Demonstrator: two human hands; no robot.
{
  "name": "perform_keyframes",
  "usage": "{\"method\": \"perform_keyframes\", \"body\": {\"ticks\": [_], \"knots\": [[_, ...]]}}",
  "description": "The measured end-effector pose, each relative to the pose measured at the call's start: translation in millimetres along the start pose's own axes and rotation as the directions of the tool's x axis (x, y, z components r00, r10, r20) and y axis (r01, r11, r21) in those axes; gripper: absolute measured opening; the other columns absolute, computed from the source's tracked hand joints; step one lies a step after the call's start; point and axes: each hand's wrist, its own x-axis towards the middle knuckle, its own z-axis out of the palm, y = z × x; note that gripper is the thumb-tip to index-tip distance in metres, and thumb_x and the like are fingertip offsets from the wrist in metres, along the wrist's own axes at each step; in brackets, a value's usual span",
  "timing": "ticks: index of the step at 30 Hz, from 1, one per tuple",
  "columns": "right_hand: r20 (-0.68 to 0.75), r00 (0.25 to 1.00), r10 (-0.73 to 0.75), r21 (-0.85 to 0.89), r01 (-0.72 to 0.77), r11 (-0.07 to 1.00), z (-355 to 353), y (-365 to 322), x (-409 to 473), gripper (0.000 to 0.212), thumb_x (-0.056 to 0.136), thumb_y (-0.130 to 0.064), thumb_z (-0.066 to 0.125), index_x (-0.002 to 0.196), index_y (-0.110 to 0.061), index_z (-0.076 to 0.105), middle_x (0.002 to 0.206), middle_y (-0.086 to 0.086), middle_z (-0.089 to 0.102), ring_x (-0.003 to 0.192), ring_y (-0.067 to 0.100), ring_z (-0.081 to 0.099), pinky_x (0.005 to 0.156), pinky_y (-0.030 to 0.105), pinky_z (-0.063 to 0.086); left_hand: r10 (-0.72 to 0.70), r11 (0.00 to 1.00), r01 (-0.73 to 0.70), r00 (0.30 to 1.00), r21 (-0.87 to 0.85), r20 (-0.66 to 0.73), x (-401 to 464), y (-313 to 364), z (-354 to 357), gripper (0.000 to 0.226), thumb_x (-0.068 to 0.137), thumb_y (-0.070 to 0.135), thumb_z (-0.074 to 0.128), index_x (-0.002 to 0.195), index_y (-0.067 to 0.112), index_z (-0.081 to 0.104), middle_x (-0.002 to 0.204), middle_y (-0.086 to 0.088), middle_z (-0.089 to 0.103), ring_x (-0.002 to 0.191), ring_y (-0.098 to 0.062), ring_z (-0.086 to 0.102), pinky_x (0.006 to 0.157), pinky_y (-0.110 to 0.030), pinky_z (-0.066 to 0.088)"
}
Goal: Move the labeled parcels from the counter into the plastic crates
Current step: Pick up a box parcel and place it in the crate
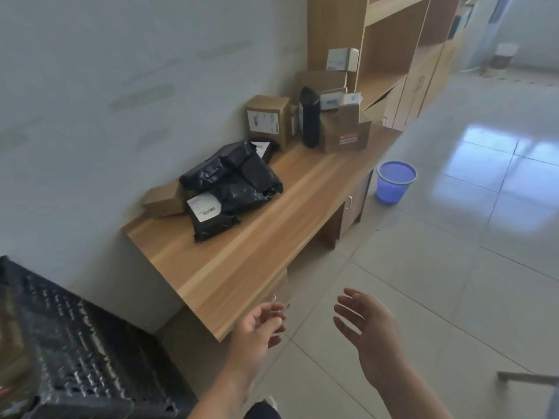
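On the counter [242, 261] black parcels [233, 182] lie lengthwise; both hands' grips apart, empty.

Black poly parcels [233, 179]: about three, heaped. Cardboard boxes [267, 119]: several. Crate [90, 358]: one. Blue bin [394, 182]: one.

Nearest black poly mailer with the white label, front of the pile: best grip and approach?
Judging by its pose, come from the counter's open front side and pinch the black mailer's near free edge, thumb on top. It lies flat, label up, its far end tucked under the other bags; both hands are empty.
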Motion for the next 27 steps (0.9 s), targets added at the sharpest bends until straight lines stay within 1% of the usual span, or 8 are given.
{"method": "perform_keyframes", "body": {"ticks": [2,5,8,13,17,21,23,27], "knots": [[-0.014,1.0,0.001,-0.005,-0.001,1.0,1.4,-10.4,22.1,0.019,0.097,-0.008,0.057,0.106,-0.004,0.074,0.093,0.012,0.075,0.093,0.028,0.072,0.082,0.042,0.058,0.006,1.0,-0.007,1.0,0.015,0.008,24.9,11.9,12.4,0.02,0.1,0.002,0.06,0.107,0.012,0.075,0.105,-0.013,0.075,0.091,-0.021,0.07,0.093,-0.043,0.058],[-0.032,0.999,0.0,-0.01,0.0,1.0,6.4,-27.9,55.9,0.019,0.096,-0.006,0.058,0.105,-0.004,0.074,0.091,0.012,0.076,0.092,0.029,0.072,0.081,0.042,0.058,0.022,0.999,-0.023,0.999,0.03,0.036,65.4,26.5,30.3,0.022,0.099,0.001,0.062,0.105,0.016,0.076,0.1,-0.008,0.076,0.087,-0.017,0.07,0.082,-0.033,0.058],[-0.063,0.998,-0.019,-0.027,0.018,0.999,19.1,-55.3,97.8,0.019,0.096,-0.006,0.057,0.104,-0.003,0.074,0.086,0.01,0.076,0.091,0.028,0.072,0.083,0.043,0.058,0.038,0.998,-0.042,0.996,0.046,0.086,120.4,48.3,50.1,0.024,0.097,0.005,0.064,0.101,0.024,0.079,0.097,-0.002,0.078,0.088,-0.014,0.072,0.08,-0.027,0.058],[-0.083,0.995,-0.064,-0.091,0.057,0.994,51.2,-121.3,161.1,0.02,0.096,-0.004,0.056,0.104,-0.003,0.074,0.086,0.009,0.075,0.089,0.028,0.071,0.082,0.042,0.057,0.079,0.997,-0.081,0.988,0.012,0.132,207.0,107.6,81.1,0.032,0.097,0.011,0.065,0.092,0.039,0.079,0.093,0.007,0.078,0.088,-0.01,0.073,0.077,-0.025,0.058],[-0.086,0.989,-0.123,-0.137,0.111,0.984,82.8,-174.2,207.0,0.02,0.097,-0.003,0.055,0.103,-0.004,0.074,0.084,0.008,0.076,0.087,0.026,0.072,0.081,0.041,0.057,0.102,0.994,-0.095,0.986,-0.055,0.13,268.9,153.1,102.5,0.024,0.098,0.01,0.063,0.101,0.028,0.078,0.096,0.004,0.078,0.088,-0.012,0.074,0.078,-0.025,0.061],[-0.073,0.987,-0.145,-0.142,0.134,0.981,104.9,-202.1,243.1,0.021,0.096,-0.003,0.055,0.106,-0.003,0.074,0.081,0.006,0.076,0.085,0.025,0.072,0.082,0.04,0.057,0.118,0.991,-0.107,0.982,-0.081,0.145,317.5,186.9,123.9,0.021,0.1,0.008,0.061,0.106,0.021,0.076,0.103,-0.003,0.076,0.091,-0.015,0.073,0.078,-0.026,0.06],[-0.082,0.988,-0.131,-0.141,0.119,0.983,110.1,-210.6,259.2,0.02,0.096,-0.003,0.056,0.106,-0.003,0.074,0.081,0.006,0.076,0.085,0.024,0.072,0.083,0.04,0.058,0.114,0.991,-0.101,0.981,-0.087,0.159,335.3,198.4,131.2,0.02,0.1,0.007,0.062,0.106,0.02,0.075,0.104,-0.004,0.076,0.09,-0.014,0.072,0.076,-0.024,0.059],[-0.1,0.988,-0.115,-0.134,0.101,0.986,117.6,-230.2,299.8,0.02,0.097,-0.003,0.057,0.107,-0.003,0.074,0.08,0.004,0.077,0.086,0.025,0.073,0.091,0.044,0.057,0.102,0.993,-0.089,0.979,-0.082,0.176,366.7,210.7,136.3,0.02,0.099,0.009,0.064,0.104,0.022,0.077,0.101,-0.001,0.077,0.091,-0.014,0.073,0.078,-0.025,0.059]]}}
